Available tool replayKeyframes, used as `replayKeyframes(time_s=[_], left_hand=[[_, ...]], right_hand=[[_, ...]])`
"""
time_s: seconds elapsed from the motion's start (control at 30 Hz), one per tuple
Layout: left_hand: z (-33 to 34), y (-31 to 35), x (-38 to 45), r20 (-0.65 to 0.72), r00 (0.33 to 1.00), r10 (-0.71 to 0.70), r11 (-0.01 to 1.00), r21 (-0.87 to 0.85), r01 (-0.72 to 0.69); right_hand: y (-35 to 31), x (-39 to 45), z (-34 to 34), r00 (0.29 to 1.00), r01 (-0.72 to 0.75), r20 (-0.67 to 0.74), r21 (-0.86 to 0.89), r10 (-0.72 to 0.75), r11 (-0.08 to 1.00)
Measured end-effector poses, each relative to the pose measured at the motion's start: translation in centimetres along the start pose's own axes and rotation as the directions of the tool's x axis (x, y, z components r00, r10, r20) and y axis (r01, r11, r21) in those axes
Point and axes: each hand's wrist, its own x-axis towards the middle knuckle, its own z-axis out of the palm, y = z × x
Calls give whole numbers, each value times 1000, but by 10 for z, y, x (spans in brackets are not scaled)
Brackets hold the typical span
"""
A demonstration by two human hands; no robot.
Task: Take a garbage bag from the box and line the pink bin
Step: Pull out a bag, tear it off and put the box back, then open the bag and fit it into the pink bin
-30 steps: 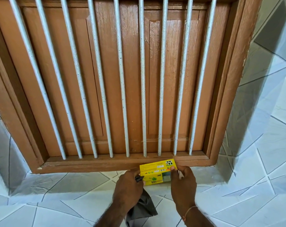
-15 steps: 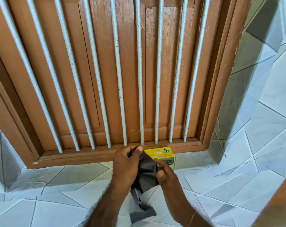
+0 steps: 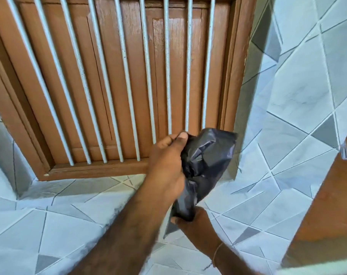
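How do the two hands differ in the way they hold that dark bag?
The left hand grips the garbage bag high up, at its crumpled upper part; the right hand grips its narrow lower end. The left shows its back and thumb; the right is partly hidden beneath the left forearm. Both hold the same bag.

Garbage bag (image 3: 205, 163) between left hand (image 3: 166, 165) above and right hand (image 3: 194, 223) below, before barred window (image 3: 117, 80).
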Motion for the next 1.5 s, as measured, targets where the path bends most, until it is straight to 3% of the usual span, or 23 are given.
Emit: replayKeyframes(time_s=[0.1, 0.17, 0.3, 0.33, 0.4, 0.47, 0.53, 0.6, 0.63, 0.67, 0.73, 0.77, 0.87, 1.0, 1.17, 1.27, 1.33, 1.4, 1.5], left_hand=[[34, 16, -8, -37, 985, 166, 984, -66, -168], [54, 24, -17, -118, 949, 292, 953, -51, -300], [36, 27, -13, -357, 802, 479, 871, 85, -483], [24, 25, -11, -413, 749, 518, 854, 200, -481], [10, 10, -22, -516, 660, 545, 830, 441, -341], [2, -20, -44, -506, 668, 546, 784, 590, -194], [-6, -62, -78, -470, 590, 657, 640, 761, -107], [1, -109, -132, -342, 513, 787, 451, 887, -100], [2, -135, -159, -217, 567, 795, 366, 916, -162], [7, -158, -190, -82, 689, 720, 337, 909, -244], [13, -193, -245, 86, 922, 378, 465, 844, -269], [11, -205, -266, 120, 962, 246, 525, 818, -236], [-11, -217, -300, 45, 989, 143, 580, 805, -120], [-35, -198, -338, -92, 980, 176, 634, 772, -41], [-31, -186, -381, -78, 984, 157, 574, 819, -27], [-23, -183, -396, -67, 996, 54, 590, 807, 22], [-16, -185, -400, -18, 999, -29, 528, 849, 31], [-4, -188, -404, 42, 998, -50, 486, 874, -12], [23, -191, -407, 46, 999, 13, 599, 800, -45]], right_hand=[[28, -24, -42, 995, -54, 77, -157, 67, 986], [51, -43, -77, 992, -91, 70, -173, 105, 981], [81, -78, -135, 979, -186, 52, -175, 197, 967], [84, -86, -145, 977, -197, 53, -165, 208, 967], [81, -104, -165, 971, -220, 70, -120, 230, 968], [74, -122, -176, 946, -273, 184, 10, 267, 962], [65, -140, -177, 909, -334, 309, 136, 280, 933], [55, -161, -175, 896, -361, 341, 193, 283, 912], [50, -172, -173, 894, -374, 345, 221, 286, 901], [46, -180, -171, 891, -390, 345, 245, 297, 888], [36, -200, -165, 902, -371, 326, 253, 282, 893], [32, -210, -162, 919, -336, 294, 240, 262, 911], [31, -248, -154, 939, -286, 258, 223, 226, 932], [35, -306, -149, 871, -439, 426, 453, 245, 776], [38, -354, -157, 924, -360, 250, 324, 288, 875], [33, -370, -169, 940, -335, 161, 273, 300, 902], [25, -377, -181, 934, -356, 115, 320, 337, 878], [17, -382, -195, 936, -352, 152, 454, 318, 819], [8, -392, -215, 952, -295, 240, 547, 190, 784]])
